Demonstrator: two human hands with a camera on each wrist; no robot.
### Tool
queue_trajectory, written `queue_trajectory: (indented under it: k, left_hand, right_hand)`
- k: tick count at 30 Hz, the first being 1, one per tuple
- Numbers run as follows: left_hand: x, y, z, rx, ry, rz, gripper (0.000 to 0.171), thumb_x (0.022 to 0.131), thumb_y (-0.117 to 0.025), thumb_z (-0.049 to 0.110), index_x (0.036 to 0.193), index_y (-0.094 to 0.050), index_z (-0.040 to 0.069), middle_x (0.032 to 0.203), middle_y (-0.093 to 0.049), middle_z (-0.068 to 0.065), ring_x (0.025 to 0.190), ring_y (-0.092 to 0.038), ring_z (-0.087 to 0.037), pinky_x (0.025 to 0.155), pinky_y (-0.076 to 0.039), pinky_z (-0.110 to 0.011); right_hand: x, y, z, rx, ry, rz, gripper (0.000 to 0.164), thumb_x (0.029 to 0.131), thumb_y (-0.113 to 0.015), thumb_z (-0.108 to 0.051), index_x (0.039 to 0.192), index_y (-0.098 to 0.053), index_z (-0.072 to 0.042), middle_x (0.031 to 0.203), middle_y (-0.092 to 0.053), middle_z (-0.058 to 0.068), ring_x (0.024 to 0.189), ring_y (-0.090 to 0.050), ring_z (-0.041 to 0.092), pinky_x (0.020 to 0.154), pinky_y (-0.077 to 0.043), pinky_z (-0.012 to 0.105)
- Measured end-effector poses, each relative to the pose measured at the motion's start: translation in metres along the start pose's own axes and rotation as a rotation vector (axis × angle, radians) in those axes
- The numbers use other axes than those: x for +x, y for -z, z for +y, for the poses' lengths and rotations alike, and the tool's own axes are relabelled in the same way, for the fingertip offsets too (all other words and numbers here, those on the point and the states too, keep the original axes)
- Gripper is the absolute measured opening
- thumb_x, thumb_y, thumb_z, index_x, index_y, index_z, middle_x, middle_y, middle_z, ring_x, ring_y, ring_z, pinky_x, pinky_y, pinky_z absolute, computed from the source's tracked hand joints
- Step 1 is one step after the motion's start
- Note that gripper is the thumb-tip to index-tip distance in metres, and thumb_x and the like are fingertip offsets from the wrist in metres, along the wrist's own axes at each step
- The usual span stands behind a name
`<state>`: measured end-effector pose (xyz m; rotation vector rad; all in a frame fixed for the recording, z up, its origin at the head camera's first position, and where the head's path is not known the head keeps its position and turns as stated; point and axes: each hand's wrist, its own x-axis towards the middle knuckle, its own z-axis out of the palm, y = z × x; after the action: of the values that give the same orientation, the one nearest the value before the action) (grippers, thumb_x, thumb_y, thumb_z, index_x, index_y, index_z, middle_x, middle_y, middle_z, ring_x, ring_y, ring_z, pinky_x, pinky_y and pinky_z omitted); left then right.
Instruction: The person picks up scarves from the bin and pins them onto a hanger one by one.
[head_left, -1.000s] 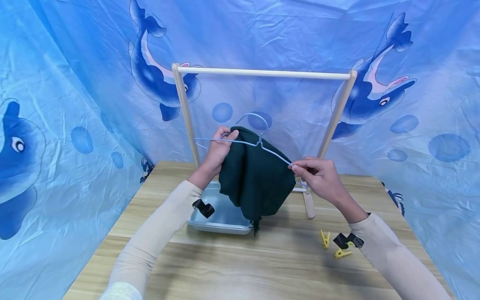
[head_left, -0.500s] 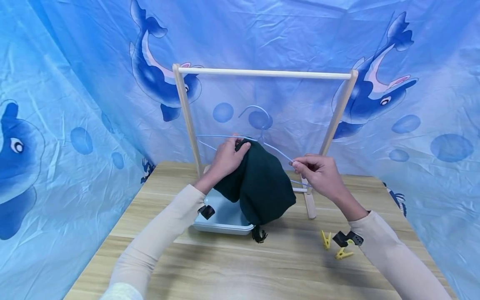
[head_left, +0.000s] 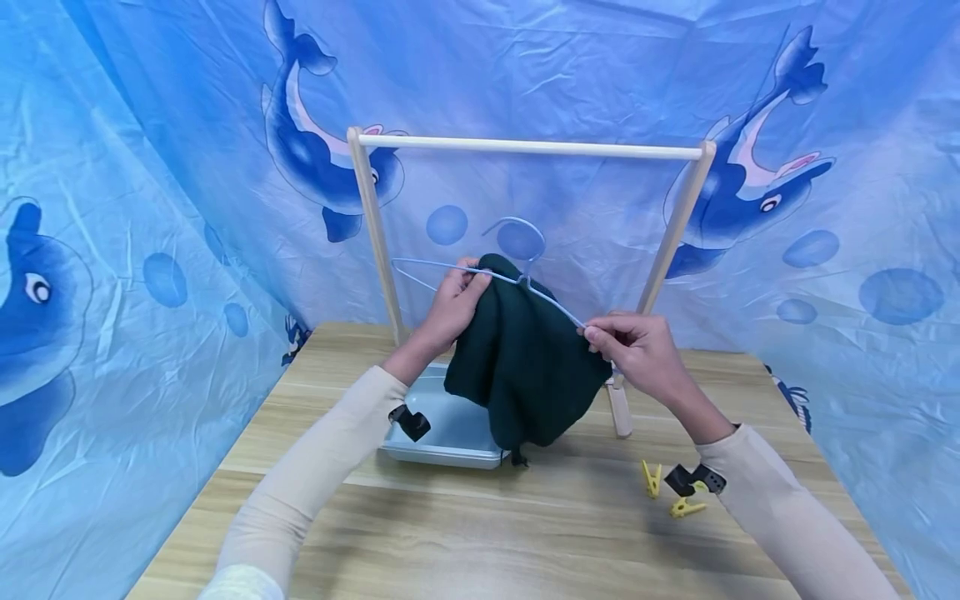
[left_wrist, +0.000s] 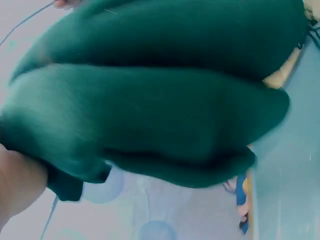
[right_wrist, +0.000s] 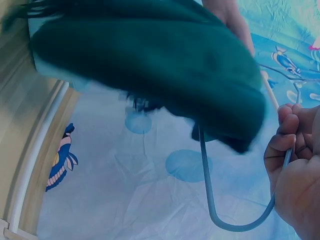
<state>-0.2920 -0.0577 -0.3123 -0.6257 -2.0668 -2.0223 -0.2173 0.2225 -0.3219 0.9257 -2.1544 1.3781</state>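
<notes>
A dark green fringed scarf (head_left: pixel 528 358) hangs bunched from my left hand (head_left: pixel 453 304), whose thumb and fingers grip its upper edge near the hanger's neck. The light blue wire hanger (head_left: pixel 558 306) crosses in front of the scarf's top, its hook pointing up. My right hand (head_left: pixel 637 342) pinches the hanger's right arm close to its end. In the right wrist view the curled fingers (right_wrist: pixel 287 130) wrap the wire, and the hanger's rounded end (right_wrist: pixel 240 226) bends below the scarf (right_wrist: pixel 155 60). Green folds (left_wrist: pixel 160 110) fill much of the left wrist view.
A pale blue tray (head_left: pixel 442 454) sits on the wooden table (head_left: pixel 480 533) under the scarf. Behind the hands stands a wooden rack with a white top rail (head_left: pixel 532 147). Two yellow clothespins (head_left: pixel 651 479) lie at the right. A dolphin-printed curtain (head_left: pixel 600 67) surrounds the table.
My left hand dipped with the scarf, then rose and shifted right, bringing the scarf's top up behind the hanger near its neck. My right hand has stayed nearly still on the hanger.
</notes>
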Motion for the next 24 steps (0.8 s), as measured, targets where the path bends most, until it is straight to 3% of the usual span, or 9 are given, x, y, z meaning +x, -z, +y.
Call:
queue_trajectory:
  k: [4,9,13,17,20,24]
  left_hand:
    - [0.004,0.001,0.002,-0.212,0.009,0.103,0.015,0.109,-0.049,0.016,0.112,-0.056,0.003,0.092,-0.059,0.003,0.085,-0.055,-0.009,0.077,-0.043,-0.022]
    - [0.008,0.003,0.006,-0.280,0.031,0.250,0.014,0.109,-0.049,0.019,0.111,-0.057,0.008,0.092,-0.057,0.004,0.089,-0.053,-0.010,0.079,-0.041,-0.023]
    - [0.012,0.002,0.006,-0.275,0.030,0.385,0.014,0.108,-0.051,0.016,0.103,-0.058,0.005,0.092,-0.055,0.003,0.087,-0.050,-0.009,0.077,-0.041,-0.022]
    - [0.013,0.000,0.004,-0.093,0.041,0.390,0.015,0.107,-0.052,0.015,0.103,-0.055,0.001,0.092,-0.054,-0.001,0.085,-0.050,-0.012,0.077,-0.040,-0.023]
    - [0.012,-0.002,0.002,0.066,0.071,0.327,0.019,0.107,-0.053,0.016,0.109,-0.053,-0.003,0.097,-0.056,-0.009,0.091,-0.052,-0.019,0.084,-0.041,-0.027]
    - [0.009,-0.001,0.003,0.279,0.118,0.243,0.026,0.106,-0.057,0.022,0.116,-0.053,-0.001,0.113,-0.058,-0.017,0.105,-0.054,-0.029,0.095,-0.043,-0.038]
  right_hand:
    - [-0.002,-0.001,-0.001,0.021,0.007,-0.019,0.016,0.096,-0.063,0.010,0.098,-0.077,0.005,0.076,-0.065,0.009,0.060,-0.053,0.012,0.054,-0.046,0.021]
    - [-0.005,-0.002,-0.005,0.029,0.034,-0.041,0.017,0.095,-0.063,0.012,0.096,-0.078,0.003,0.071,-0.059,0.003,0.056,-0.050,0.012,0.048,-0.040,0.024]
    - [-0.006,-0.005,-0.008,0.040,0.047,-0.060,0.016,0.094,-0.064,0.012,0.096,-0.078,0.003,0.073,-0.062,0.003,0.056,-0.050,0.012,0.047,-0.040,0.024]
    - [-0.005,-0.006,-0.009,0.037,0.063,-0.051,0.014,0.094,-0.064,0.012,0.096,-0.076,0.006,0.073,-0.063,0.009,0.056,-0.050,0.014,0.049,-0.041,0.023]
    - [-0.003,-0.006,-0.009,0.026,0.055,-0.025,0.014,0.096,-0.063,0.010,0.097,-0.076,0.007,0.072,-0.064,0.011,0.057,-0.051,0.016,0.051,-0.043,0.021]
    - [0.000,-0.004,-0.009,-0.006,0.013,0.022,0.013,0.096,-0.064,0.007,0.096,-0.077,0.005,0.072,-0.065,0.005,0.057,-0.051,0.012,0.051,-0.042,0.022]
